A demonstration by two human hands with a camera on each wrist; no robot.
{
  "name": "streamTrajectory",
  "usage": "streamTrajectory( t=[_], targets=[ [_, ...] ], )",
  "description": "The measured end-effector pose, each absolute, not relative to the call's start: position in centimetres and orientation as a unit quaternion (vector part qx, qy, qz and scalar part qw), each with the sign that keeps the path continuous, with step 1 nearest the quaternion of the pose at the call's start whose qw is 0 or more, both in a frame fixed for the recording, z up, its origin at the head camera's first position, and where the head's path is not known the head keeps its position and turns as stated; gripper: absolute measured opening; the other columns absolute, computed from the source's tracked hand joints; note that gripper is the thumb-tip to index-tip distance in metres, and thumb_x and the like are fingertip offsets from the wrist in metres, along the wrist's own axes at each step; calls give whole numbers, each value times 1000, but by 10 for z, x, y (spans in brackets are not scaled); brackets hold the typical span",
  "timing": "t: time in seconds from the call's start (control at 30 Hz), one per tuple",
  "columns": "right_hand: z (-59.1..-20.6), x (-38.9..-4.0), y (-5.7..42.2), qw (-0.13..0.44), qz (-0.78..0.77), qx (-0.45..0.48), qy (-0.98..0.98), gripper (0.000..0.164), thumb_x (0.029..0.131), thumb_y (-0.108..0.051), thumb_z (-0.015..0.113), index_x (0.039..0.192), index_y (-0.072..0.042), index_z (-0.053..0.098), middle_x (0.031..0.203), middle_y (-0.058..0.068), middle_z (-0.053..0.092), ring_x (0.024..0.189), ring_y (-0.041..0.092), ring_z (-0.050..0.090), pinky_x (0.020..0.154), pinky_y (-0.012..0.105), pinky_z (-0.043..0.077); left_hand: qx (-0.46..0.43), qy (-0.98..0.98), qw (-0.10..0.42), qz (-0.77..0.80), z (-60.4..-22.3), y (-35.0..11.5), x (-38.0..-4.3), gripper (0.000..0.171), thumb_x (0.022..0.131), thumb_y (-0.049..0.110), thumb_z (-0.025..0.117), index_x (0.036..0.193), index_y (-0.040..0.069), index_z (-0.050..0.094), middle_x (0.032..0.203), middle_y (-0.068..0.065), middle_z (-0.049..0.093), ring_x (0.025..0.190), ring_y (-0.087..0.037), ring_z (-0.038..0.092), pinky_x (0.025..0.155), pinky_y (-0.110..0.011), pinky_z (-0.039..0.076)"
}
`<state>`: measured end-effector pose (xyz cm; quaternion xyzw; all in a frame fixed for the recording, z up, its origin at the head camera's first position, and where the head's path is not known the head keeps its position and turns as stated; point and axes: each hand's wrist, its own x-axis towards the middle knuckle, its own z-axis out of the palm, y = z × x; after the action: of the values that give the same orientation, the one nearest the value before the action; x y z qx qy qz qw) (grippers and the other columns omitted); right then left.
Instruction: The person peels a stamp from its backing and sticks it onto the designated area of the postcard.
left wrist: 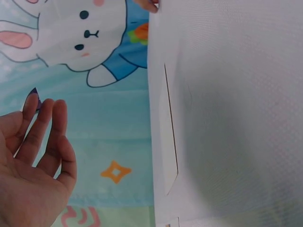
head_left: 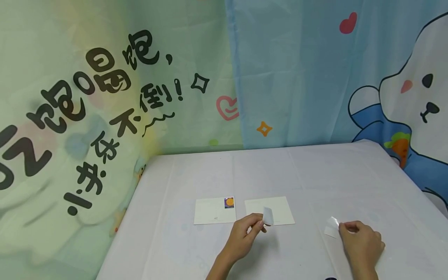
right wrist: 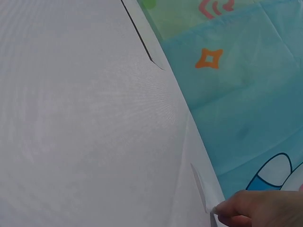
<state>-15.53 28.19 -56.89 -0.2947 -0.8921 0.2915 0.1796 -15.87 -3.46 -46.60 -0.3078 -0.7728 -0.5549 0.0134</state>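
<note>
My left hand [head_left: 244, 236] is raised over the table and pinches a small stamp [head_left: 268, 216], its pale back facing the head view. In the left wrist view a purple corner of that stamp [left wrist: 38, 101] shows past the fingertips of the left hand [left wrist: 40, 165]. Behind it lies a blank white envelope-like card [head_left: 284, 208], partly covered by the stamp in the head view. At the right, my right hand [head_left: 362, 242] pinches the edge of a small, shiny, whitish sheet [head_left: 331, 228] lying on the table.
Left of the blank card lies a second white card [head_left: 210, 212] with a purple and orange stamp [head_left: 229, 202] in its upper right corner. A white cloth covers the table [head_left: 210, 175]. Printed curtains [head_left: 297, 77] hang behind. A dark object [head_left: 330, 278] peeks in at the bottom edge.
</note>
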Motion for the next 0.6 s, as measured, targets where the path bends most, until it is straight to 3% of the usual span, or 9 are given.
streamTrajectory(
  t=[0.6],
  targets=[
    [-573,-154,284,193,291,-292,-890,20,78,-14,68,82,6,65,74,21,63,75,40,46,71,52,26,-309,-768,19,-560,-469,-36,-158,19,96,6,46,100,0,63,93,-10,66,76,-19,64,71,-21,46]
  ],
)
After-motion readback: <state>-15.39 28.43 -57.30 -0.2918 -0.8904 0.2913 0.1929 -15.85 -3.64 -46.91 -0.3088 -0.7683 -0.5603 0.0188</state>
